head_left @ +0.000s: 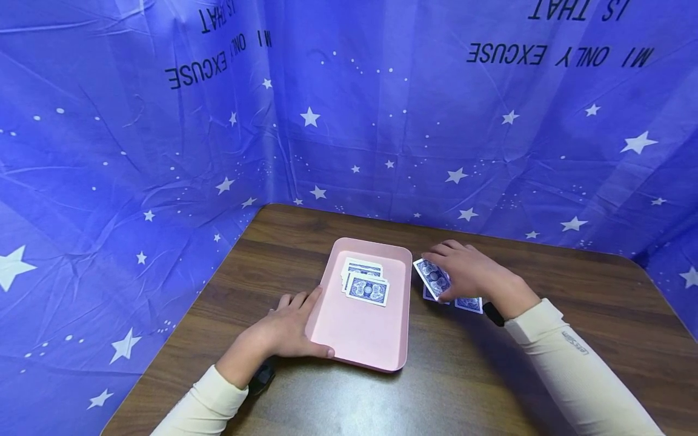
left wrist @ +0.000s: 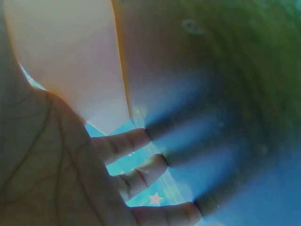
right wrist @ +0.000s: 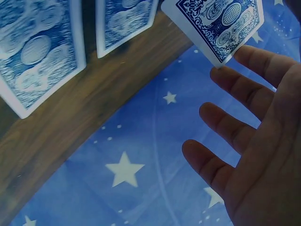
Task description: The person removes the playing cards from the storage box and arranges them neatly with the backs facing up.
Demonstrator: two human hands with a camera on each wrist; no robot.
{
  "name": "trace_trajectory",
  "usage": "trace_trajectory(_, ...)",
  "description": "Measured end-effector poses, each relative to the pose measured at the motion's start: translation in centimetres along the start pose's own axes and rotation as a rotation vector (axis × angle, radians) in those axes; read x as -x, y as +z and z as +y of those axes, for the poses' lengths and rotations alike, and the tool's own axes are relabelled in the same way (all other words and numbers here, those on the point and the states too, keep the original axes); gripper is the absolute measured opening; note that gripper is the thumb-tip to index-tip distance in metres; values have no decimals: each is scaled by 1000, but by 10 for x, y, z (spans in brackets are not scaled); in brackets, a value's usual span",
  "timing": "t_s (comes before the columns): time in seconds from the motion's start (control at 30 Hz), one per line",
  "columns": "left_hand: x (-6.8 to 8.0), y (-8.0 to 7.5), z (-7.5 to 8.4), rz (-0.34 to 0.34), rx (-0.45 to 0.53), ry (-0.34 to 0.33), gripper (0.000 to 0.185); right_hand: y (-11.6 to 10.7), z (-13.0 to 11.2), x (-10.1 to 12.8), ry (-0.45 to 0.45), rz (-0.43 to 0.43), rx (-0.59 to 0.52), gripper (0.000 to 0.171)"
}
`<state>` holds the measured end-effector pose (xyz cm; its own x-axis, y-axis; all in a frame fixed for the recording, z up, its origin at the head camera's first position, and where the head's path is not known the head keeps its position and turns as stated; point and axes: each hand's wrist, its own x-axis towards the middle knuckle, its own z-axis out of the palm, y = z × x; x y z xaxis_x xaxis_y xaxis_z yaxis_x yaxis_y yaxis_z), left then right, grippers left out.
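Note:
A pink tray (head_left: pixel 360 333) lies in the middle of the brown table (head_left: pixel 491 375), with a few blue-backed playing cards (head_left: pixel 366 289) face down in its far half. My left hand (head_left: pixel 283 330) rests on the table against the tray's left rim, fingers straight and thumb along the near corner. In the left wrist view the left hand (left wrist: pixel 94 179) lies flat beside the tray (left wrist: pixel 70 52). Right of the tray, my right hand (head_left: pixel 466 272) pinches one tilted card (head_left: pixel 431 275) above other cards on the table (head_left: pixel 469 304). The right wrist view shows the held card (right wrist: pixel 218 21) at the fingertips of the right hand (right wrist: pixel 254 132), with two cards on the table (right wrist: pixel 37 52).
A blue star-printed cloth (head_left: pixel 382 121) walls the table at the back and on both sides. The table's left edge (head_left: pixel 180 327) runs close to my left forearm. A dark wrist device (head_left: pixel 493 313) sits at the right cuff.

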<state>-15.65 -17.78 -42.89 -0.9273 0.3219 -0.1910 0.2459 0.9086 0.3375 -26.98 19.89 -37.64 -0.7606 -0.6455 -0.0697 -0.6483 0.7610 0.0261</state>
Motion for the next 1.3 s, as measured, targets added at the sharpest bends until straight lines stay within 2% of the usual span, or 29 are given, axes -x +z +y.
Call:
trace_trajectory(0.67, 0, 1, 0, 1, -3, -4, 133, 25, 47, 52, 96, 43, -52, 91)
trace_trajectory(1.0, 2, 0, 0, 3, 1, -4, 132, 36, 62, 70, 176, 0, -89, 94)
trace_trajectory(1.3, 1, 1, 0, 3, 10, 5, 133, 43, 72, 86, 240, -5, -112, 90)
